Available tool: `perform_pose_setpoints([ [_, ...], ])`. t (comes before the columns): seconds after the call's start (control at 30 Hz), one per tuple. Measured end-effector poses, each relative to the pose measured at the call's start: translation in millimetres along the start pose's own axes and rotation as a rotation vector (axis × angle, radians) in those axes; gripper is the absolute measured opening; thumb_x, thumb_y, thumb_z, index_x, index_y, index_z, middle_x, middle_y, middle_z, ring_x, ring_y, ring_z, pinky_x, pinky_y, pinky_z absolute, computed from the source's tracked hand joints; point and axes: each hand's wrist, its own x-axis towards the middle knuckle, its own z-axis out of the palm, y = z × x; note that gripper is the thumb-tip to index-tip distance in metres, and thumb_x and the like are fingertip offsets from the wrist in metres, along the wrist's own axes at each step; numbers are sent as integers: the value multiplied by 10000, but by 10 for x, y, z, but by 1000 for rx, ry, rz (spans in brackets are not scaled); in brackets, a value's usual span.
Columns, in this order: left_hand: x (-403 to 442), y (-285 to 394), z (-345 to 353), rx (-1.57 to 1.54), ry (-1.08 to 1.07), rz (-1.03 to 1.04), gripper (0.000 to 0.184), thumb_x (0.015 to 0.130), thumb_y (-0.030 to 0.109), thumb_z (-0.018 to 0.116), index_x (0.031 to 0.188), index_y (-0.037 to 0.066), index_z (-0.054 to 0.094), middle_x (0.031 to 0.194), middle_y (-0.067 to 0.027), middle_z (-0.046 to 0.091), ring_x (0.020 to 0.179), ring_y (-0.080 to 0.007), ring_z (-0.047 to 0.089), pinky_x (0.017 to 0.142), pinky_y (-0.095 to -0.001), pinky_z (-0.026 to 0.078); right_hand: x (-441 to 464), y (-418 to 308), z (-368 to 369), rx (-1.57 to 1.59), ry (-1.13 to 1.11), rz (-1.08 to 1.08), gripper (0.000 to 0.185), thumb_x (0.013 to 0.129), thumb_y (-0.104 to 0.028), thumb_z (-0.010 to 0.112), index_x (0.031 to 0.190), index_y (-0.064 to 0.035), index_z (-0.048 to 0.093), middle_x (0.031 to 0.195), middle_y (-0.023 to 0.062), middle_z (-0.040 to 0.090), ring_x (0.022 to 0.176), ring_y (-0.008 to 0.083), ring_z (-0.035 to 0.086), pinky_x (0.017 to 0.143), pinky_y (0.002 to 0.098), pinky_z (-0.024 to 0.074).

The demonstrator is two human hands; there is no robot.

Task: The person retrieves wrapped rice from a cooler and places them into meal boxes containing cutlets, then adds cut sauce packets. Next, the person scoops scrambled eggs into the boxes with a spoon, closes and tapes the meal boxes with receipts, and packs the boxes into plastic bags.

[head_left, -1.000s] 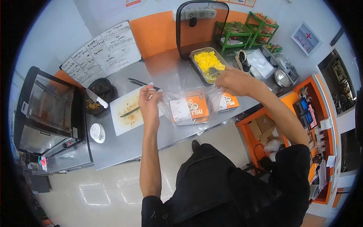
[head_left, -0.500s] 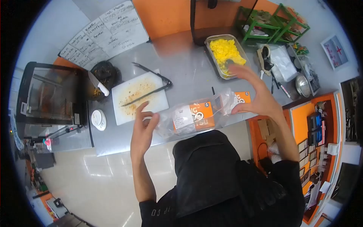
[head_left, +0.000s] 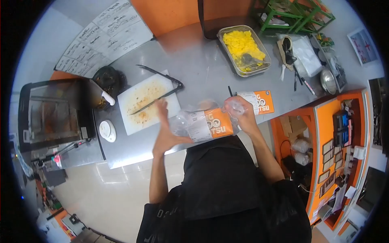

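An orange and white box [head_left: 212,124] lies inside a clear plastic bag [head_left: 181,122] at the counter's front edge, with a printed paper label on its left part. My right hand [head_left: 244,116] is closed around the bunched right end of the bag. At the bag's left end is my left hand [head_left: 163,133], its fingers apart and somewhat blurred, the thumb stretched along the lower side of the bag. A second orange and white box [head_left: 263,102] lies on the counter just beyond my right hand.
Black tongs [head_left: 172,90] rest on a stained white cutting board [head_left: 127,99]. Behind stands a clear container [head_left: 254,72] of yellow food. A knife [head_left: 106,97], a small white scale [head_left: 107,130] and a glass-fronted cabinet [head_left: 52,115] are at left. A metal bowl [head_left: 328,81] sits at right.
My right hand has come left and down from beside the second box and closed on the bag's end. My left hand has moved right, against the bag. The second box shows more fully.
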Motion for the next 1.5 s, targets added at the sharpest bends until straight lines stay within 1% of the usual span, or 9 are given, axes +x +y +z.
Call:
perform_pose_setpoints([
  [0.2, 80, -338, 762, 131, -82, 102, 553, 834, 29, 740, 1345, -18, 532, 1159, -141, 676, 1012, -287, 690, 1025, -393, 486, -58, 146, 212, -70, 80, -164, 754, 739, -151, 908, 1371, -14, 520, 1330, 115, 594, 1236, 219, 561, 1041, 363, 462],
  [0.3, 56, -157, 791, -94, 68, -103, 348, 806, 11, 683, 1142, -42, 609, 1204, -174, 615, 1100, -341, 634, 1002, -427, 476, -121, 143, 150, -339, -190, -149, 1070, 669, -235, 963, 1521, -4, 359, 1530, 152, 433, 1451, 270, 356, 1173, 427, 337],
  [0.37, 101, -99, 883, -159, 8, -75, 395, 791, 21, 659, 1176, -36, 597, 1271, -198, 559, 1167, -388, 573, 1026, -451, 443, -225, 291, 177, -566, -314, -128, 1201, 643, -336, 975, 1572, -5, 289, 1602, 171, 358, 1562, 319, 179, 1241, 511, 210],
  [0.47, 119, 207, 875, 138, -116, -56, 443, 778, 49, 648, 1207, -39, 582, 1365, -229, 471, 1240, -445, 483, 1063, -496, 391, -238, 1104, 658, 297, -223, -162, 1131, 601, -446, 958, 1494, -21, 408, 1430, 184, 491, 1403, 322, 434, 1160, 491, 367],
  [0.57, 166, 725, 828, 553, -264, 19, 476, 795, 76, 660, 1240, -59, 560, 1399, -251, 440, 1241, -474, 459, 1075, -540, 369, 2, 1583, 606, 1069, -354, -418, 713, 835, -371, 771, 1405, -59, 475, 1323, 123, 529, 1303, 257, 486, 1124, 436, 408],
  [0.73, 93, 984, 435, 446, -649, 123, 599, 909, 238, 690, 1354, -115, 499, 1429, -335, 442, 1303, -522, 456, 1107, -541, 399, -418, 933, 552, -550, -94, -378, 640, 840, -357, 800, 1364, -86, 553, 1315, 79, 589, 1264, 246, 541, 1098, 403, 403],
  [0.93, 371, 713, 386, 200, -706, -1, 714, 937, 398, 645, 1425, -82, 440, 1433, -318, 483, 1332, -492, 478, 1106, -521, 425, -278, 509, 744, -432, -96, -888, 578, 845, -284, 791, 1338, -68, 580, 1175, 98, 660, 1171, 273, 606, 1059, 429, 443],
  [1.17, 88, 405, 557, -64, -631, -229, 805, 925, 516, 580, 1473, -42, 387, 1467, -287, 472, 1358, -463, 467, 1130, -526, 406, -558, -154, 1013, -288, -271, -792, 644, 826, -452, 795, 1307, -72, 597, 1322, 131, 602, 1271, 365, 525, 1080, 492, 387],
  [1.5, -188, 14, 701, -634, -469, -592, 937, 909, 684, 487, 1541, 16, 311, 1515, -242, 455, 1394, -422, 453, 1163, -534, 378, -847, -961, 889, -680, -187, -577, 609, 669, -234, 790, 1232, -51, 650, 1292, 164, 608, 1181, 366, 573, 1031, 463, 454],
])
